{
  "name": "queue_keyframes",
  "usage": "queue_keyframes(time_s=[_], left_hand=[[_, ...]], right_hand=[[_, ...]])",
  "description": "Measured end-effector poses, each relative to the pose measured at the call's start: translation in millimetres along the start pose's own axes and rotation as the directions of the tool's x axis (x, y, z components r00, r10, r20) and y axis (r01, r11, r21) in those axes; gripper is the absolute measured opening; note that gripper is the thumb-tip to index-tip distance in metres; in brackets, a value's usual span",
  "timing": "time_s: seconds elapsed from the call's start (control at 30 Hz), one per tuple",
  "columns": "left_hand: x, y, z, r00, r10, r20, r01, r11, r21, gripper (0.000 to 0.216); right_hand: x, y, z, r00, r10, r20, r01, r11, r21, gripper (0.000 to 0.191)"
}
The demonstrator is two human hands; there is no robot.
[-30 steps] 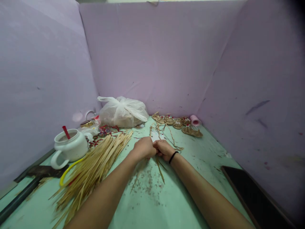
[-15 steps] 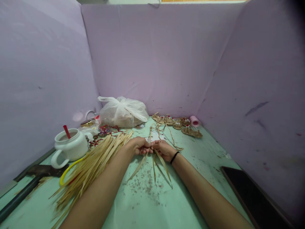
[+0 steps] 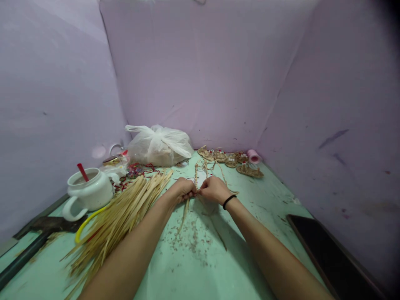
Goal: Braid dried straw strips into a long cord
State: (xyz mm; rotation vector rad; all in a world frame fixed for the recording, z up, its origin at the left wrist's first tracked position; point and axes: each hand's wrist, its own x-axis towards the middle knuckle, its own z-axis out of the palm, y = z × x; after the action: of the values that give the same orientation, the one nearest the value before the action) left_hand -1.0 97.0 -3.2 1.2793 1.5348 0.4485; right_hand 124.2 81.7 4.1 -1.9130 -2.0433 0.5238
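**Clearly partway: a straw plait pinched between both hands**

Both hands meet at the middle of the green table, knuckles almost touching. The left hand and the right hand each have their fingers drawn together and clamped on the plait, a thin cord of twisted straw that runs from the grip toward the far side of the table. On the near side of the grip the loose strands hang down unworked and trail onto the table among scattered bits of chaff.

Judged from how things lie, the plaited length is short and the free ends on the near side are about as long, so this cord looks roughly half made. A row of finished woven pieces with red and white beads lies at the far right, beside a pink spool. To the left a thick bundle of straw strips lies untouched, which suggests plenty of material is left.

Further left stands a white cup with a red stick in it. A tangle of red thread lies just in front of a knotted plastic bag at the far left. A dark flat slab lies at the near right edge.
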Motion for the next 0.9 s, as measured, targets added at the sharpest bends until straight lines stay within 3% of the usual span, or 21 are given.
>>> queue_keyframes(time_s=[0.13, 0.3, 0.4, 0.5, 0.57, 0.63, 0.7, 0.77, 0.83, 0.9], left_hand=[[1, 1, 2, 0.998, -0.066, -0.002, 0.066, 0.994, -0.085, 0.011], [9, -5, -6, 0.991, -0.058, 0.118, 0.077, 0.984, -0.162, 0.014], [15, -13, -15, 0.99, -0.007, 0.14, 0.026, 0.991, -0.135, 0.013], [19, -17, -22, 0.97, 0.056, 0.237, -0.014, 0.984, -0.177, 0.018], [20, -18, -26, 0.952, 0.092, 0.291, -0.028, 0.976, -0.217, 0.02], [20, -18, -27, 0.941, 0.105, 0.322, -0.029, 0.972, -0.233, 0.02], [20, -18, -26, 0.938, 0.11, 0.329, -0.031, 0.972, -0.235, 0.018], [19, -18, -24, 0.94, 0.115, 0.32, -0.043, 0.974, -0.224, 0.015], [18, -18, -22, 0.944, 0.127, 0.304, -0.067, 0.977, -0.202, 0.014], [14, -16, -22, 0.954, 0.121, 0.275, -0.085, 0.987, -0.14, 0.014]], right_hand=[[-9, -12, -4, 0.999, 0.002, 0.038, 0.001, 0.998, -0.068, 0.018], [-18, -21, 4, 0.992, -0.101, -0.074, 0.093, 0.989, -0.112, 0.016], [-15, -17, 3, 0.993, -0.115, 0.013, 0.115, 0.993, -0.01, 0.014], [-6, -8, -3, 0.999, -0.03, 0.039, 0.021, 0.979, 0.201, 0.017], [-1, -3, -5, 0.995, 0.104, -0.001, -0.096, 0.917, 0.386, 0.013], [1, -2, -4, 0.973, 0.204, 0.107, -0.227, 0.769, 0.597, 0.006], [1, -5, 0, 0.934, 0.161, 0.318, -0.35, 0.581, 0.735, 0.006], [0, -7, 5, 0.899, 0.059, 0.434, -0.41, 0.462, 0.787, 0.01], [1, -8, 10, 0.896, 0.052, 0.44, -0.416, 0.445, 0.793, 0.012], [3, -6, 15, 0.916, 0.11, 0.386, -0.386, 0.507, 0.77, 0.012]])
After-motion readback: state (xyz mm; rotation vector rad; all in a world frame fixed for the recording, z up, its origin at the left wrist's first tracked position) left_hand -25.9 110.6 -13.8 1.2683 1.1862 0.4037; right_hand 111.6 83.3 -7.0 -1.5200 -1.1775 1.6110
